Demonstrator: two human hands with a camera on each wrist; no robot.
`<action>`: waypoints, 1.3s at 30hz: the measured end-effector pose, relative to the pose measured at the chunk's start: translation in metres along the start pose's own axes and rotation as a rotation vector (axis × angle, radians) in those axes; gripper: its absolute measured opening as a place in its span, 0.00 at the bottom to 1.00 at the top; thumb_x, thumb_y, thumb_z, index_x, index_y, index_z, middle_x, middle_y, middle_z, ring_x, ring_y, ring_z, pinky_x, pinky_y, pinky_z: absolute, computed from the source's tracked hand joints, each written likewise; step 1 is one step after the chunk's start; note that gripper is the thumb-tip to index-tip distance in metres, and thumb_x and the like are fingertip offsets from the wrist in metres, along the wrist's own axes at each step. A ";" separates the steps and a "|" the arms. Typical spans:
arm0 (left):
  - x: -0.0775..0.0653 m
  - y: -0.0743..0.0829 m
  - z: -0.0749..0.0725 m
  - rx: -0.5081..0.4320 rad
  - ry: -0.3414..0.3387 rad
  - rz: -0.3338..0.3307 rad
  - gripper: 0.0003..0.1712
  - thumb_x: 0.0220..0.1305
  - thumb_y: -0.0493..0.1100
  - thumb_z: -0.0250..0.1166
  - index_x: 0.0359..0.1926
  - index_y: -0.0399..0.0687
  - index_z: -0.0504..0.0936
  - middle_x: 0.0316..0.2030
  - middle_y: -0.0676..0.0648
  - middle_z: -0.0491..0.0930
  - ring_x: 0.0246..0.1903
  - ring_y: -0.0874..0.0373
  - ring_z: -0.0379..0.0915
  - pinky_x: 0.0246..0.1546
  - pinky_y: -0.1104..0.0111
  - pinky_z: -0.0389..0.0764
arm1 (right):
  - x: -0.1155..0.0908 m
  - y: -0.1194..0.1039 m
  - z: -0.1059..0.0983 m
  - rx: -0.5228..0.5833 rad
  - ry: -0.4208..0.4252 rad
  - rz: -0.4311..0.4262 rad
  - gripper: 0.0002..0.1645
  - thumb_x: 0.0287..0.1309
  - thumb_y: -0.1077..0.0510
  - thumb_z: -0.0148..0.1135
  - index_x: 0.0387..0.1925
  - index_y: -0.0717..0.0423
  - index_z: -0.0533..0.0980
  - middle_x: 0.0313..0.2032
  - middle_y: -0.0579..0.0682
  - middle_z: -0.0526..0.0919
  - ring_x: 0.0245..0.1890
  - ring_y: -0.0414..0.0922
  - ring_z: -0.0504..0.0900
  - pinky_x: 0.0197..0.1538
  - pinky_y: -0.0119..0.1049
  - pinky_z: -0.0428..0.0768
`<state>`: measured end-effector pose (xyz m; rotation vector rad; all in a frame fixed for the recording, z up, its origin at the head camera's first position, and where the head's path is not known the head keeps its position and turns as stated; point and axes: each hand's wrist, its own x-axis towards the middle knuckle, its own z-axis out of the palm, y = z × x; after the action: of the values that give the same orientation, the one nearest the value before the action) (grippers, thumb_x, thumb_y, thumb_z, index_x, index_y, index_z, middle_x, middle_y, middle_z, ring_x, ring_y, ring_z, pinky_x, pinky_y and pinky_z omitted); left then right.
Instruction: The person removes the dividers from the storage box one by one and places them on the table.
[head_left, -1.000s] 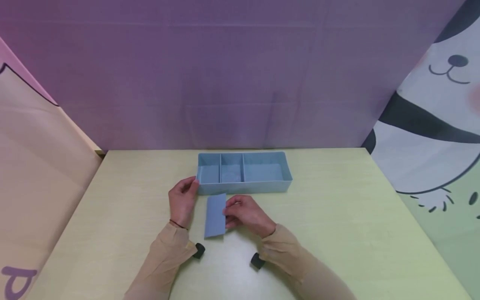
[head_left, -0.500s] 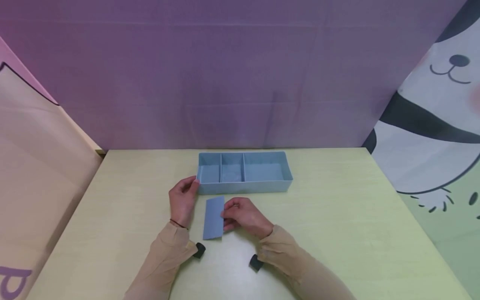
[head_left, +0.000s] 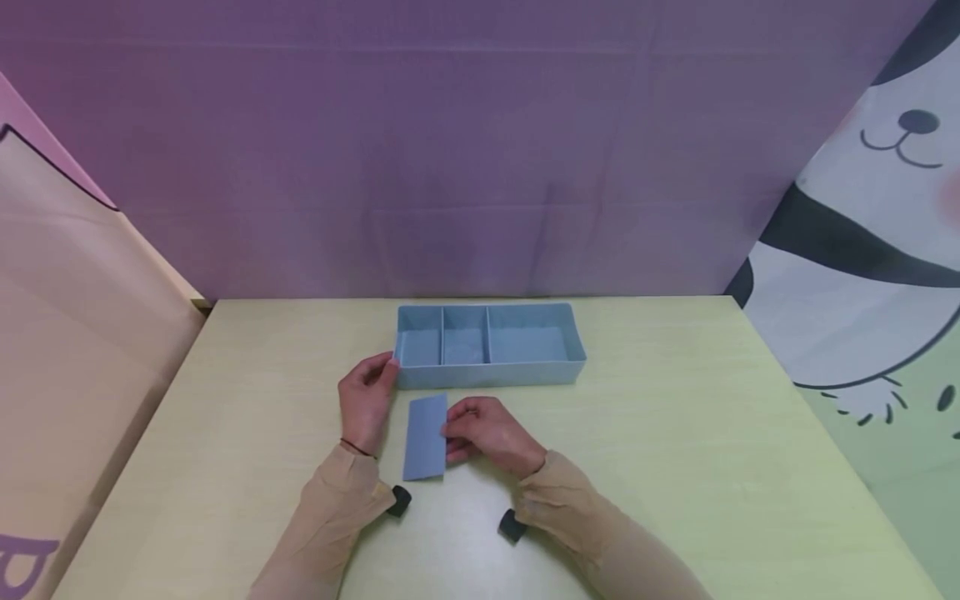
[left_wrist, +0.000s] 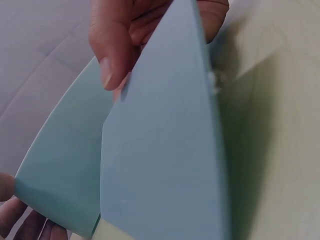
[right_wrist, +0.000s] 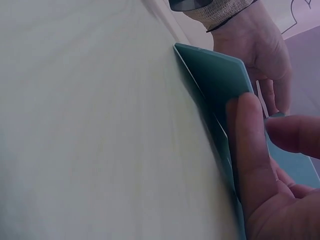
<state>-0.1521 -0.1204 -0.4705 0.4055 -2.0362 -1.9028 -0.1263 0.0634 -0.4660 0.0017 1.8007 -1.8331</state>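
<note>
Legible text: one item only, and that partial. A thick purple character (head_left: pixel 30 545) is printed on the beige side panel (head_left: pixel 90 333), low down at the left edge of the head view. I note a bar across its top and a rounded loop beneath. It runs out of view at that edge and lies aslant, so I cannot fix which letter it is; letter-like in form, no word readable. Brands, numbers, labels: I can read none in any view.
</note>
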 end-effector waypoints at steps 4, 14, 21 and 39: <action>0.000 0.000 0.000 -0.004 -0.006 -0.009 0.15 0.62 0.41 0.65 0.47 0.36 0.83 0.41 0.39 0.83 0.39 0.56 0.77 0.39 0.73 0.73 | -0.001 0.000 0.000 0.006 -0.003 0.001 0.10 0.55 0.69 0.61 0.39 0.69 0.73 0.30 0.61 0.82 0.25 0.47 0.83 0.34 0.43 0.83; 0.000 0.000 0.000 -0.003 -0.015 -0.029 0.15 0.62 0.40 0.65 0.48 0.37 0.83 0.43 0.39 0.83 0.39 0.58 0.76 0.38 0.76 0.73 | -0.003 -0.001 0.000 -0.016 -0.003 0.011 0.12 0.56 0.68 0.61 0.42 0.71 0.73 0.31 0.60 0.82 0.25 0.47 0.84 0.35 0.43 0.83; 0.000 0.001 -0.001 -0.005 -0.024 -0.049 0.16 0.63 0.41 0.64 0.49 0.37 0.82 0.44 0.39 0.82 0.42 0.55 0.76 0.42 0.71 0.73 | -0.004 -0.002 0.001 -0.049 -0.001 0.017 0.14 0.57 0.66 0.62 0.43 0.72 0.74 0.32 0.59 0.82 0.25 0.46 0.83 0.35 0.42 0.83; 0.000 0.001 -0.001 0.004 -0.025 -0.059 0.16 0.63 0.41 0.64 0.49 0.37 0.82 0.45 0.39 0.82 0.43 0.54 0.76 0.43 0.70 0.74 | -0.003 0.000 -0.001 -0.049 -0.030 0.007 0.10 0.60 0.66 0.58 0.40 0.71 0.75 0.31 0.61 0.82 0.28 0.51 0.85 0.35 0.44 0.83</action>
<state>-0.1519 -0.1209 -0.4697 0.4495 -2.0667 -1.9476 -0.1239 0.0653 -0.4646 -0.0376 1.8221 -1.7739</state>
